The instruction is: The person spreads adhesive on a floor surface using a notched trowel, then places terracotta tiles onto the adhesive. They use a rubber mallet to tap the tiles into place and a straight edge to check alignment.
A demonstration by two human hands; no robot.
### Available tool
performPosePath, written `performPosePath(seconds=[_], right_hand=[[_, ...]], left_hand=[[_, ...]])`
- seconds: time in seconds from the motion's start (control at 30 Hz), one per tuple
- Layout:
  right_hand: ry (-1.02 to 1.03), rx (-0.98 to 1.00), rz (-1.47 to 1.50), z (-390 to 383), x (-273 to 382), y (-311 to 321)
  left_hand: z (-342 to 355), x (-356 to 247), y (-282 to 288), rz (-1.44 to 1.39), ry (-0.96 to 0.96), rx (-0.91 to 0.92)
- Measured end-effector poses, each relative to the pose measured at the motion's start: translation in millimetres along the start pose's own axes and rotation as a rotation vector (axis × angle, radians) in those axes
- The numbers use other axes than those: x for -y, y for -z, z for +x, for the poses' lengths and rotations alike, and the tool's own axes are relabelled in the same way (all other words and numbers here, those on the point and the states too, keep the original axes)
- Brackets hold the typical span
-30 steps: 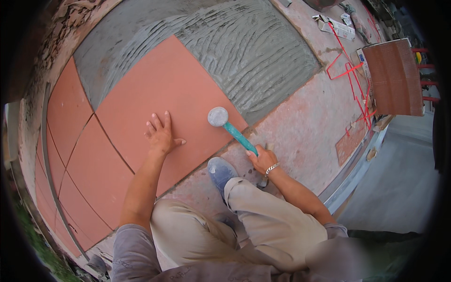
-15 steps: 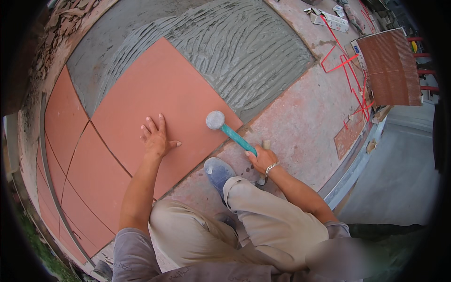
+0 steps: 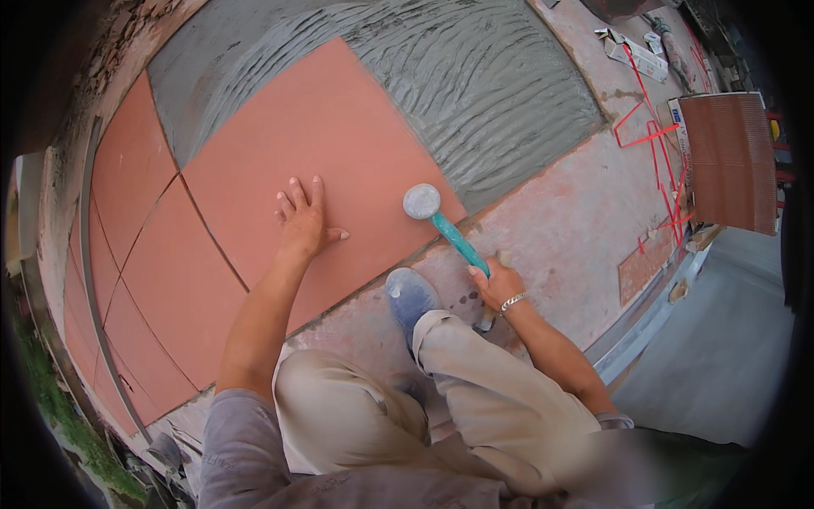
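Left hand (image 3: 303,225) spread wide, palm down on the big red tile (image 3: 360,165); right hand (image 3: 500,287) wrapped round the teal-handled mallet (image 3: 447,232). Tile lies between ridged grey cement (image 3: 500,102) and a neighbouring tile (image 3: 182,254) — mallet head over its right corner, can't tell if touching. My read: too hard a hit there could chip or sink that corner; lopsided left-hand pressure could skid the tile and spoil the gap.
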State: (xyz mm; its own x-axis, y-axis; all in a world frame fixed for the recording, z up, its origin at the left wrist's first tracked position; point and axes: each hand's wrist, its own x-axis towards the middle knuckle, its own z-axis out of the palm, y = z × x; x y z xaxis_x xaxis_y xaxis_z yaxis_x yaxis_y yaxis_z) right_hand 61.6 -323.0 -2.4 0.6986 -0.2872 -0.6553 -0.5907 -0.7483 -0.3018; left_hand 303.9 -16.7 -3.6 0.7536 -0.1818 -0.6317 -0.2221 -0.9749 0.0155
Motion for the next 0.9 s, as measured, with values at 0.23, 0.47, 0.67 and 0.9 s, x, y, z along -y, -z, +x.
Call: performPosePath(seconds=[0.23,0.47,0.67,0.9], right_hand=[[0.100,-0.093,-0.091,-4,-5,-2],[0.422,-0.198,-0.074,5,6,-20],[0.438,-0.191,-0.116,14,10,-14],[0.410,-0.163,-0.191,23,0,-16]], left_hand=[[-93,37,-107,-0.148,-0.322,-0.237],[-208,50,-208,-0.283,-0.150,-0.224],[-213,52,-231,-0.396,-0.097,-0.252],[-213,53,-235,-0.402,-0.116,-0.283]])
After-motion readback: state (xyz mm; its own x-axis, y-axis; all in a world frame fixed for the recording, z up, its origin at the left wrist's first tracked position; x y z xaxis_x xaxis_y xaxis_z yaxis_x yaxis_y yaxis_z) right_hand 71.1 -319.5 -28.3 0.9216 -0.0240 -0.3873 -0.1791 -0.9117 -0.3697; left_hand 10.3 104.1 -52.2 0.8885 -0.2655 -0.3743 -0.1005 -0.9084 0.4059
